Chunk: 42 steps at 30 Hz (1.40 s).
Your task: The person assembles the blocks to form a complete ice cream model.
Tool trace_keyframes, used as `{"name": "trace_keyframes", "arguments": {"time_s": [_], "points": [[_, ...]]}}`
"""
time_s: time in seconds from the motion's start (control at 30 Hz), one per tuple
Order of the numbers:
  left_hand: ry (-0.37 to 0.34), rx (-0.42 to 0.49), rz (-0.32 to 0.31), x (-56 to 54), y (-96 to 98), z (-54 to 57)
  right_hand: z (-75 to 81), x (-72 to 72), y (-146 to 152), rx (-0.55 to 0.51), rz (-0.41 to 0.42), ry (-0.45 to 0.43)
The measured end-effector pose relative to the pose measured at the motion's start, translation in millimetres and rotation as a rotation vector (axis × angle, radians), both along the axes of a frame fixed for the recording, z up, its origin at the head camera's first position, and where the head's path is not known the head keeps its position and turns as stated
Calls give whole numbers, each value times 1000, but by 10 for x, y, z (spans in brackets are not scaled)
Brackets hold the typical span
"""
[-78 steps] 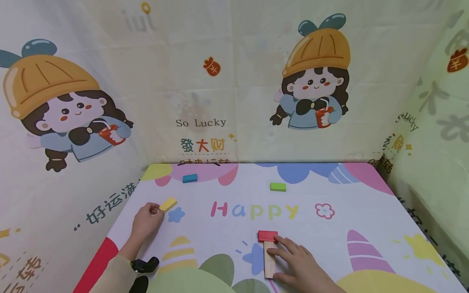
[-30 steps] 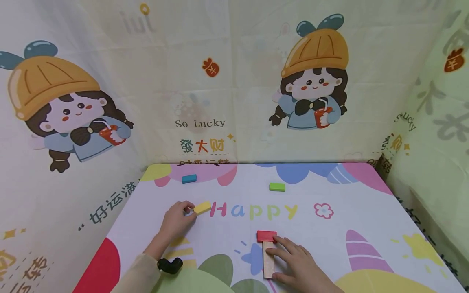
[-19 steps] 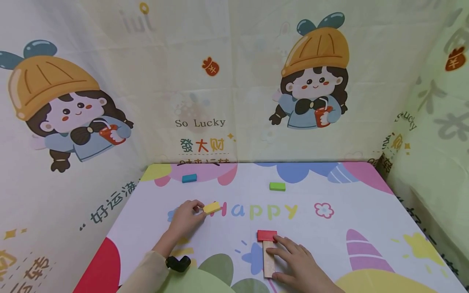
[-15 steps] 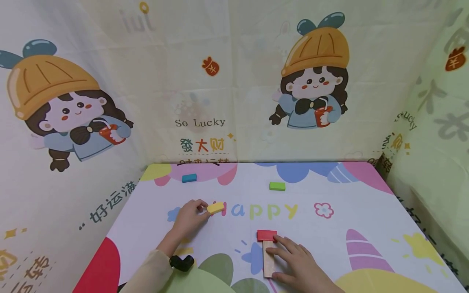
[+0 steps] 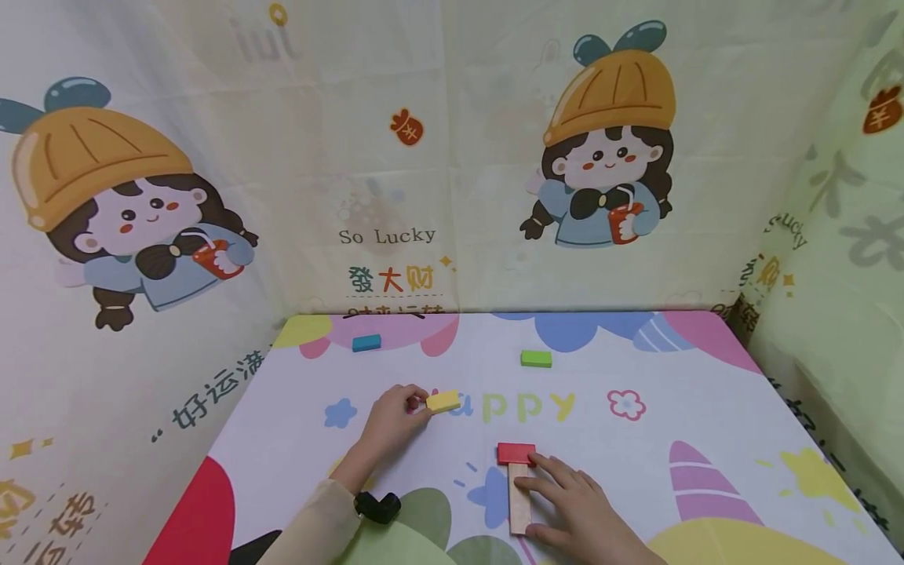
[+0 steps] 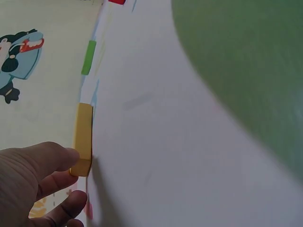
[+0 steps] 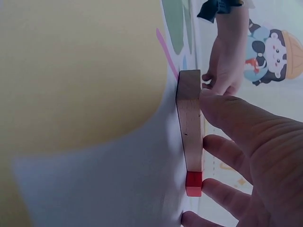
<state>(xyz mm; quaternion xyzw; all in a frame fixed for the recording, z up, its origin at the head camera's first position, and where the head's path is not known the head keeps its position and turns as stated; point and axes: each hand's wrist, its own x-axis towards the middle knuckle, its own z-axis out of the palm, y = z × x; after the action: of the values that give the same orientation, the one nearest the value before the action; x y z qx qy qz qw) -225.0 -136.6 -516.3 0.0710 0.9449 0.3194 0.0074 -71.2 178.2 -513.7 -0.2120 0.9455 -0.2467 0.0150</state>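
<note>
Between thumb and fingertips, my left hand (image 5: 395, 416) pinches one end of a yellow wooden block (image 5: 443, 402), which overlaps the printed "Happy" lettering in the head view. The left wrist view has the same yellow block (image 6: 83, 135) with the thumb on its side. Spread fingers of my right hand (image 5: 575, 506) touch a long plain wooden block (image 5: 519, 502) and the red block (image 5: 516, 453) lying crosswise at its far end, forming a T. In the right wrist view the thumb meets the near end of the plain block (image 7: 190, 127), and a finger reaches the red block (image 7: 193, 183).
A blue block (image 5: 366, 343) lies at the far left of the printed table (image 5: 600, 455), and a green block (image 5: 536, 359) lies farther right near the back. Patterned cloth (image 5: 487, 196) hangs behind the table and along both sides.
My left hand has carried the yellow block rightward from the table's left side to the lettering. The right hand, the plain block and the red block have stayed in place.
</note>
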Motion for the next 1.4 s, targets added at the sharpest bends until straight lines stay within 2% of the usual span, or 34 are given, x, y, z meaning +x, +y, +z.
{"name": "trace_keyframes", "arguments": {"time_s": [0.13,0.27,0.57,0.7,0.93,1.17,1.3,1.4], "points": [[19,-1,-10,28,163,-13,5,9,11,-2,-5,8],[55,-14,-46,47,313,-22,-2,18,20,-2,-11,26],[103,-22,-125,58,517,-31,-9,25,42,-4,-9,32],[90,-14,-143,82,607,-10,-6,18,42,-5,-9,27],[15,2,-139,134,797,58,9,8,35,-7,-14,-16],[9,21,-159,120,956,9,28,23,41,-11,-10,-6],[-7,41,-139,143,1002,-17,23,7,27,-6,1,-13],[-30,124,-108,172,995,-41,20,-7,27,-34,13,-40]]}}
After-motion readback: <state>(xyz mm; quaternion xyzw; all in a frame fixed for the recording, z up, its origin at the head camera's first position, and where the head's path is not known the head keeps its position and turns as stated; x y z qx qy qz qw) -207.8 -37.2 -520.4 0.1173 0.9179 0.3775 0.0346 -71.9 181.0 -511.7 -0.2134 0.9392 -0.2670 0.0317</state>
